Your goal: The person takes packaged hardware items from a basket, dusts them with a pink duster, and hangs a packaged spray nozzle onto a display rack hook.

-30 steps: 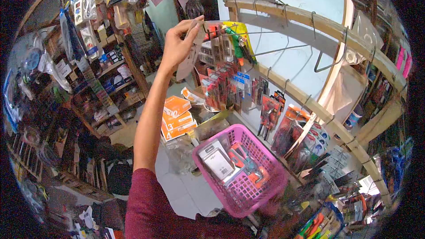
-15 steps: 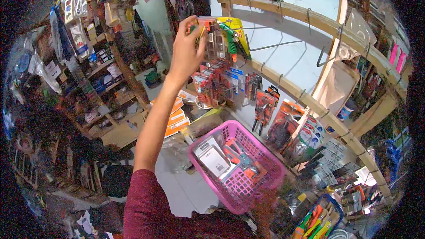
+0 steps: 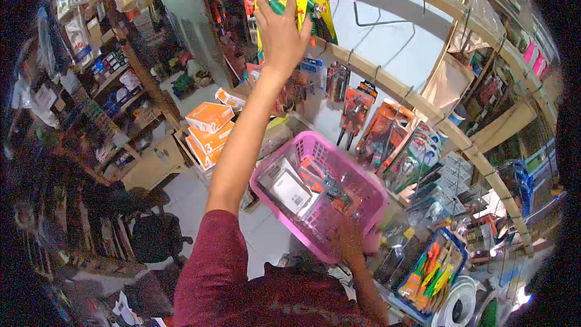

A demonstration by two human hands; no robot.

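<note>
My left hand is raised at the rack, its fingers closed around a packaged tool with a green handle on a yellow card. A red pack sits just beside it, partly behind the hand. Low in front of me, my right hand grips the near rim of a pink plastic basket; its fingers are dark and blurred. Inside the basket lie a white boxed item and red and teal packaged tools. The basket is tilted.
Wooden rails with metal hooks cross above the basket. Carded pliers and other packs hang from them. Orange boxes are stacked at left. A blue tray of coloured-handled tools and a white coil lie at lower right.
My left hand has shifted right, from beside the red packs onto the yellow-carded tool. The view has turned, and my right hand now shows more plainly at the basket.
</note>
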